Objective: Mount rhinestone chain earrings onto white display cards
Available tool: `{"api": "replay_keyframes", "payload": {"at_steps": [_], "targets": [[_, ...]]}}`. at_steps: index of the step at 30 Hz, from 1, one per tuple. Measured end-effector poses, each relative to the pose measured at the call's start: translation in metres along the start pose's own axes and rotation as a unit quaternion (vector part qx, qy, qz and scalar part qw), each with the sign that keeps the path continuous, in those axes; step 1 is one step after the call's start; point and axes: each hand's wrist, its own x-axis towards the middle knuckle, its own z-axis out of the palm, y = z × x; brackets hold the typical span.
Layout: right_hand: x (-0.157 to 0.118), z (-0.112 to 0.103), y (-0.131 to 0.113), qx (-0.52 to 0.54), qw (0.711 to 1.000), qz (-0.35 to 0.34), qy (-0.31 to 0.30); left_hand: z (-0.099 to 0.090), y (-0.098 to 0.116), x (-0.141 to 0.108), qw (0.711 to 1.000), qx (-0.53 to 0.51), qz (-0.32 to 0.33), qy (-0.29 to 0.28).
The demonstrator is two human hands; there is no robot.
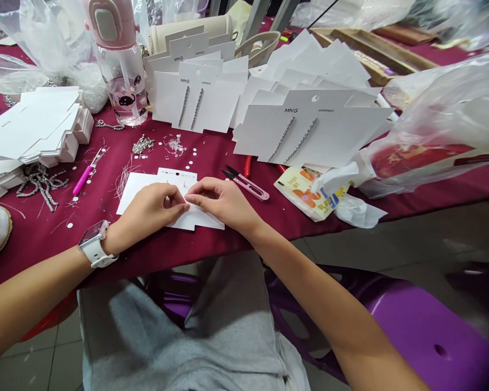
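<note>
Maroon cloth (212, 157) covers the table; purple stool (424, 320) at right. Head view: white card (133, 189) lies flat near the table's front edge, under both hands. Long axis runs roughly left to right, right end slightly nearer the wearer; holed tab points away. Left hand (157, 205): thumb and index finger closed to a narrow pinch over the card. Right hand (224, 203): similar narrow pinch, fingertips just beside the left's. Content of either pinch too small to tell. Snips (248, 183) lie right of the card, blades pointing away-left.
</note>
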Motion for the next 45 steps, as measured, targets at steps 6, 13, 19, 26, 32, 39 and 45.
{"api": "replay_keyframes", "payload": {"at_steps": [6, 13, 19, 26, 32, 39, 45], "targets": [[0.0, 0.002, -0.002, -0.007, 1.0, 0.011, 0.024, 0.0, 0.0, 0.0, 1.0, -0.013, 0.001, 0.003], [0.002, 0.002, -0.002, -0.01, 1.0, 0.0, 0.024, 0.001, -0.001, 0.0, 1.0, -0.014, 0.006, 0.007], [0.002, 0.003, -0.002, -0.018, 0.999, -0.002, 0.031, 0.001, 0.001, 0.0, 1.0, 0.005, 0.013, 0.005], [0.001, 0.004, -0.001, -0.01, 0.999, -0.019, 0.034, 0.002, 0.0, 0.0, 1.0, -0.01, 0.008, 0.008], [-0.004, 0.005, -0.002, -0.033, 0.984, -0.081, 0.155, 0.0, -0.002, -0.002, 0.999, -0.036, -0.016, 0.012], [-0.009, 0.011, -0.002, -0.154, 0.976, -0.14, 0.071, 0.002, -0.003, -0.002, 0.999, -0.03, -0.017, 0.025], [-0.009, 0.012, -0.002, -0.146, 0.979, -0.126, 0.065, 0.003, -0.002, -0.002, 0.998, -0.043, -0.024, 0.029]]}}
